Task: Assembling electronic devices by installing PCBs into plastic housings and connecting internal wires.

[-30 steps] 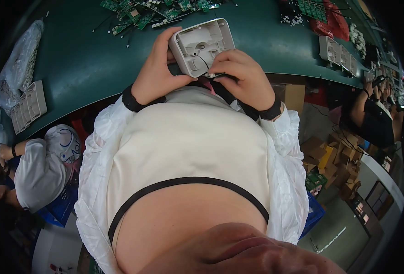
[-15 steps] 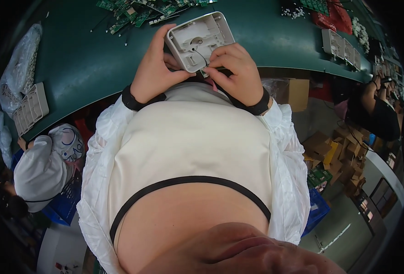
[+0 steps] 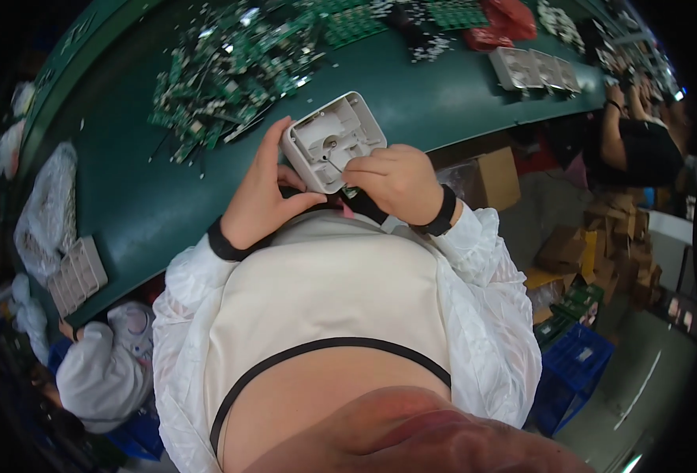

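A white, box-shaped plastic housing (image 3: 304, 164) is held tilted above the table's near edge, its hollow inside facing up. My left hand (image 3: 255, 199) grips it from the left side, with the fingers behind it and the thumb along the lower edge. At the lower right side my right hand (image 3: 399, 185) is closed in a pinch around a thin dark wire (image 3: 335, 165) that comes from the middle of the housing. A small green circuit board (image 3: 351, 191) shows below those fingertips; its far part is hidden by the hand.
Loose green circuit boards (image 3: 234, 67) are heaped on the green table (image 3: 411, 102). More white housings (image 3: 514, 69) stand in a row at right, near a red bag (image 3: 506, 22). At left lie a clear bag (image 3: 45, 209) and another housing row (image 3: 78, 276). Co-workers sit on both sides.
The view has shifted, showing more of the table and board heap. My right hand has turned, its fingers curling closer over the housing's edge. The left hand keeps its hold.
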The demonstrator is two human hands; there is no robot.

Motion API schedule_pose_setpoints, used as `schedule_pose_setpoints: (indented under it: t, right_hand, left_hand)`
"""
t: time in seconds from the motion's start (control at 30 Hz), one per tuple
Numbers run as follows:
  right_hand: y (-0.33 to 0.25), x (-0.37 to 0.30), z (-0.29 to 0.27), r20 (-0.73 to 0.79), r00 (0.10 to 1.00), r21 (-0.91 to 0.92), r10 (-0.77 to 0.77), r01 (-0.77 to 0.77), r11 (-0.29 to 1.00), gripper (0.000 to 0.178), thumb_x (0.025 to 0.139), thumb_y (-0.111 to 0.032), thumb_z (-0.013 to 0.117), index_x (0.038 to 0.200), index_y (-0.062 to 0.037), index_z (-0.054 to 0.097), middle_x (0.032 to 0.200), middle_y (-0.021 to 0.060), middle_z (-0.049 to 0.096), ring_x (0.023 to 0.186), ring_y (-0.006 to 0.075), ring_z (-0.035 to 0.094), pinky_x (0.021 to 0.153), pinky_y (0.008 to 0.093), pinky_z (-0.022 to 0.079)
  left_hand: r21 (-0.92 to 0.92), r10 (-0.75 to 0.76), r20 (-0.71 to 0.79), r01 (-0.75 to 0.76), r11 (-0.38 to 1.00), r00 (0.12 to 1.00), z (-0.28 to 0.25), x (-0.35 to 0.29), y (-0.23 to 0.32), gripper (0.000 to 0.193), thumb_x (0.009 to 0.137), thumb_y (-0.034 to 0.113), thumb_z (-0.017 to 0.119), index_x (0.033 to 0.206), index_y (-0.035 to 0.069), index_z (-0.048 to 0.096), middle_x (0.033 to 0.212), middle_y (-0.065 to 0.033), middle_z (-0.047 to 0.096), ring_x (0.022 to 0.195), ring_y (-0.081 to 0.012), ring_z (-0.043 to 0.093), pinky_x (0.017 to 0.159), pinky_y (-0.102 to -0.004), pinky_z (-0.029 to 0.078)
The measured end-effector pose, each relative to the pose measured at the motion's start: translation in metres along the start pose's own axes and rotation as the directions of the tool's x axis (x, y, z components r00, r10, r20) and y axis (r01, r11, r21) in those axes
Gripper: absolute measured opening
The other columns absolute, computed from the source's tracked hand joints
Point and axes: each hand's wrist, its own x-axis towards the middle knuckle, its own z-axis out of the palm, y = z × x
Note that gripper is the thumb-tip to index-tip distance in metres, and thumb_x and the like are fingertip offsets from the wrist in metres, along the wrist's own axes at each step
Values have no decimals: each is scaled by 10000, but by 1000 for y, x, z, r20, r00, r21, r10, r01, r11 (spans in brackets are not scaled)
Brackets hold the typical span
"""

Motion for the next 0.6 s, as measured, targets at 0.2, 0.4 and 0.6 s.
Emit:
schedule_pose_setpoints:
  t: [0.2, 0.4, 0.6]
  right_hand:
    - [73, -61, -72, -163, 965, -239, 208, -243, 940, 249, 788, 1, 664, 1014, -75, 739, 1063, 81, 751, 866, 317, 723, 723, 401, 571]
    - [161, -88, -104, -135, 902, -369, 410, -430, 824, 190, 845, -43, 688, 1019, -101, 740, 1059, 101, 742, 917, 348, 707, 765, 417, 570]
    - [197, -105, -114, -119, 886, -447, 448, -450, 773, 158, 861, -75, 663, 984, -121, 751, 1037, 75, 742, 908, 331, 704, 772, 420, 570]
  left_hand:
    - [797, 363, 222, -383, 467, 905, -12, 91, 34, 764, 806, 298, 844, 1417, 8, 489, 1470, -222, 507, 1345, -367, 517, 1089, -480, 452]
    - [933, 484, 292, -356, 44, 825, -3, 210, 12, 679, 847, 450, 791, 1336, 21, 595, 1490, -170, 516, 1427, -345, 446, 1174, -516, 347]
    - [975, 120, 205, -193, -108, 971, -9, 238, 19, 723, 822, 544, 777, 1334, 53, 637, 1497, -126, 521, 1398, -305, 484, 1156, -547, 335]
